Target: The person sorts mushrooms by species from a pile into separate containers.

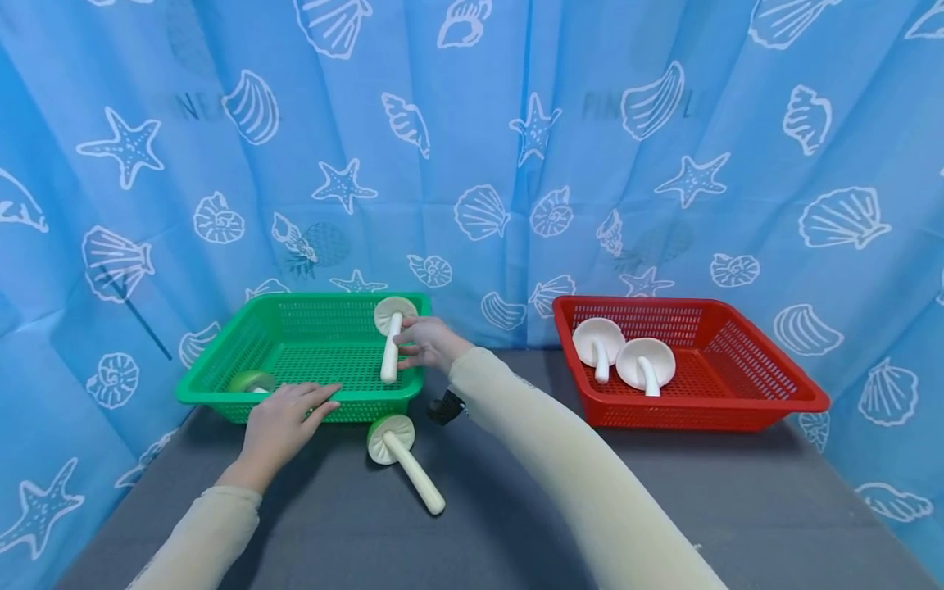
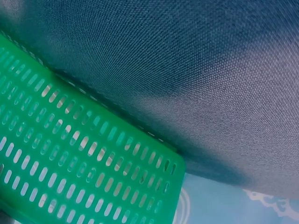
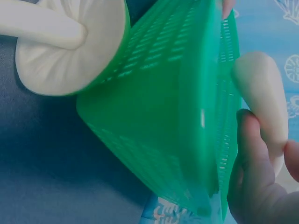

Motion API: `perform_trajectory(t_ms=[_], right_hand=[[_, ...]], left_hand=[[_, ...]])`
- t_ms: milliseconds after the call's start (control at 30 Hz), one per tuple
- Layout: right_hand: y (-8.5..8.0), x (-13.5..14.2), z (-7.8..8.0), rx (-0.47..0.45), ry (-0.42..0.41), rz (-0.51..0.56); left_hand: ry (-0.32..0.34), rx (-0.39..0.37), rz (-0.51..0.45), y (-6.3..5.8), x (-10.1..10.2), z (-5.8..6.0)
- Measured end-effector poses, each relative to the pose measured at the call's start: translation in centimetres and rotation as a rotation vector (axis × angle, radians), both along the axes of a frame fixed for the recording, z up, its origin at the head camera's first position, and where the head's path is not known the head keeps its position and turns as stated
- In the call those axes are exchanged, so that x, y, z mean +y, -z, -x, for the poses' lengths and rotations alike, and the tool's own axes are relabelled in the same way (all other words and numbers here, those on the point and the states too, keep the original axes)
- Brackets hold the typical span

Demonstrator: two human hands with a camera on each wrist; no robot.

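My right hand [image 1: 430, 342] pinches a toy mushroom [image 1: 389, 359] by its white stem, at the right end of the green basket [image 1: 369, 412]. Its pale round cap points up toward the back. In the right wrist view the stem [image 3: 266, 88] shows between thumb and fingers, beyond the basket's rim. My left hand [image 1: 286, 418] rests on the front rim with fairly straight fingers. Inside the basket, behind that hand, lies a green-capped mushroom [image 1: 251, 381]. Another green-capped mushroom [image 1: 415, 473] lies on the table in front, stem toward me. The left wrist view misses the left hand.
A red basket [image 1: 693, 416] stands to the right, with two white mushrooms [image 1: 597, 338] at its left end. Both baskets sit on a dark grey table [image 1: 501, 524] before a blue shell-print curtain [image 1: 472, 164]. A small black object [image 1: 445, 407] shows under the right wrist.
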State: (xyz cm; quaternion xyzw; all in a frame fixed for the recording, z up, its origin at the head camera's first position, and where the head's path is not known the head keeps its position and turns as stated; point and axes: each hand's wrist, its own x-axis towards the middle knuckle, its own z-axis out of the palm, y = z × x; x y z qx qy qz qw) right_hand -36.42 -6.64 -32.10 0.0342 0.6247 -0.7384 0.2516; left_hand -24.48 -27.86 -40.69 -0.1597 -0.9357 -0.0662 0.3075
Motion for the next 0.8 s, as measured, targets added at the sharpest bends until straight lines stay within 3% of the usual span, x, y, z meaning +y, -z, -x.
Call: perform_trajectory(t_ms=[400, 800], right_hand=[[0.6, -0.3, -0.9, 0.148, -0.081, -0.172], [0.9, 2.8, -1.5, 0.155, -0.076, -0.107]], left_hand=[[-0.001, 0.002, -0.001, -0.4, 0.3, -0.3], [0.010, 0.011, -0.002, -0.2, 0.3, -0.2]])
